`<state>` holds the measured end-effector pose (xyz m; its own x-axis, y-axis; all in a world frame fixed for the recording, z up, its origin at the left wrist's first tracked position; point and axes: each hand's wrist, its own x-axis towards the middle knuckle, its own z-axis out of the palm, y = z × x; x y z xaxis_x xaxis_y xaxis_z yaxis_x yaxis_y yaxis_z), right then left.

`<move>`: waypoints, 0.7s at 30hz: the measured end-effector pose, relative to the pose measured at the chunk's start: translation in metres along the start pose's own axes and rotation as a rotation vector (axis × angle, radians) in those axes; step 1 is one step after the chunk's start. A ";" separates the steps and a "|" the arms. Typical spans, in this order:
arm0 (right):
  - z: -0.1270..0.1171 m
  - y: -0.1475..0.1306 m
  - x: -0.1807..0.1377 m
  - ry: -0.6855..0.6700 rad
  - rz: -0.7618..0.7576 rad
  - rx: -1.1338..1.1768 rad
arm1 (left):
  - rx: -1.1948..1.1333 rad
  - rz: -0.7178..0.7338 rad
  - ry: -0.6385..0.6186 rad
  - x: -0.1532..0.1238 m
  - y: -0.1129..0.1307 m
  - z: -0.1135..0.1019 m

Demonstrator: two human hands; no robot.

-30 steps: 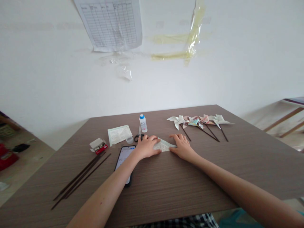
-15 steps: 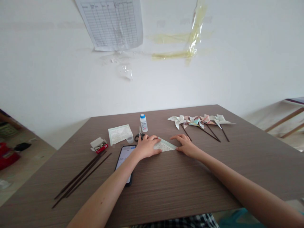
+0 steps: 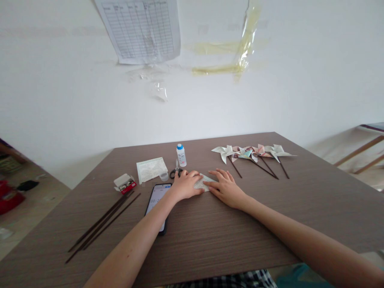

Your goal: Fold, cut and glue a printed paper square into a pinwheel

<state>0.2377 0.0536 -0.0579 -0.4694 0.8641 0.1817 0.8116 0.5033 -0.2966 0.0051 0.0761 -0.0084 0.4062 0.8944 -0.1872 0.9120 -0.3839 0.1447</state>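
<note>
A printed sheet of paper point(image 3: 200, 184), folded into a triangle, lies on the table between my two hands. My left hand point(image 3: 186, 185) rests on its left side with the fingers spread. From the right, my right hand point(image 3: 224, 187) lies flat over the paper's right part, fingers stretched out, hiding that corner. Just behind my left hand are black-handled scissors point(image 3: 176, 173), partly covered by its fingers. A phone point(image 3: 157, 204) with a timer on its screen lies beneath my left forearm, which hides part of it.
A white bottle with a blue cap point(image 3: 181, 156) stands behind the scissors. Leftward lie a paper stack point(image 3: 152, 169), a small clear cap point(image 3: 163, 176), a red-and-white box point(image 3: 125, 184) and dark sticks point(image 3: 105, 220). Several paper pinwheels point(image 3: 225, 153) on sticks lie at the back right.
My right hand has moved left, from the triangle's right tip onto the paper, and now lies flatter over it. My left hand has stayed in place.
</note>
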 end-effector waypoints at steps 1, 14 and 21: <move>-0.001 -0.001 0.000 0.004 0.012 -0.002 | 0.000 0.001 -0.001 0.000 0.000 0.000; -0.029 0.010 -0.003 0.054 0.158 -0.096 | -0.008 -0.001 0.008 -0.001 0.001 -0.002; -0.019 -0.008 0.002 0.116 0.117 -0.204 | -0.010 -0.003 0.009 0.000 0.001 -0.001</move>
<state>0.2364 0.0514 -0.0375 -0.3347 0.9036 0.2672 0.9169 0.3778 -0.1289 0.0059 0.0760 -0.0073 0.4030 0.8976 -0.1787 0.9125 -0.3791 0.1535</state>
